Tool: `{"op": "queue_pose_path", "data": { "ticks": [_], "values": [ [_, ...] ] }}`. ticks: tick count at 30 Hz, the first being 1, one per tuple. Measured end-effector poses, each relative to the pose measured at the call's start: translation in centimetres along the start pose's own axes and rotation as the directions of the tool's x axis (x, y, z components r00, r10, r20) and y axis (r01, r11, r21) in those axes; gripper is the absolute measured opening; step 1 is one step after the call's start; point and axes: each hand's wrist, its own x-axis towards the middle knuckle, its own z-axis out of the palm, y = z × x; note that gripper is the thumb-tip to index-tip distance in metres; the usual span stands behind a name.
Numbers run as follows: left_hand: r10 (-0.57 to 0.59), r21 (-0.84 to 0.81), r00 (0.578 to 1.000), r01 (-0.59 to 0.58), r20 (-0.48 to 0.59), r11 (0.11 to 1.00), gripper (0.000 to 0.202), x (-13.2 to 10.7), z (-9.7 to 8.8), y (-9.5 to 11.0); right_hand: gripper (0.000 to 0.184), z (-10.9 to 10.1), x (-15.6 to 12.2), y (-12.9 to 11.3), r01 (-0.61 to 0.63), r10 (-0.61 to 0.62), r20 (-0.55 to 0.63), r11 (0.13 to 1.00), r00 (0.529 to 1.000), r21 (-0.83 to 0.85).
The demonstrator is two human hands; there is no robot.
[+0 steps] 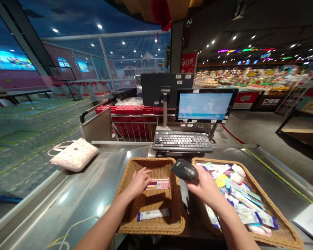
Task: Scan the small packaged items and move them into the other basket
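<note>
My right hand [202,182] is wrapped around a black handheld barcode scanner [184,170], held between two wicker baskets. My left hand [141,181] reaches into the left wicker basket [183,222], fingers stretched out beside a pink packet with a barcode [160,184]; whether it touches the packet I cannot tell. Nearer to me in that basket lies a narrow white packet with blue ends [153,214]. Under and beyond my right forearm, the right wicker basket [289,232] is filled with several wrapped packets [243,199], mostly white and blue.
Behind the baskets stand a keyboard [182,140], a lit screen [205,106] and a second monitor [156,88] turned away. A pale handbag [77,154] rests on the metal counter [94,187] at left. A white cable [78,224] lies near front left, white paper [311,218] at far right.
</note>
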Motion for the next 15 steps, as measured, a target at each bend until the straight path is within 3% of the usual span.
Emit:
{"op": "queue_pose_path", "data": {
  "ticks": [5,10,15],
  "values": [
    [-0.034,0.047,0.989,0.027,0.147,0.999,0.024,0.8,1.7,-0.8,0.029,0.9,0.2,-0.1,-0.022,0.021,0.058,1.000,0.998,0.022],
    [-0.095,0.148,0.949,0.052,0.301,0.988,0.016,1.8,3.2,-1.1,0.028,1.2,0.4,-0.6,-0.030,0.025,0.094,0.998,0.995,0.052],
    [-0.190,0.257,0.892,0.086,0.411,0.962,0.036,2.7,5.0,-1.2,0.031,1.5,0.5,-0.4,-0.022,0.017,0.081,0.998,0.997,0.052]
  ]
}}
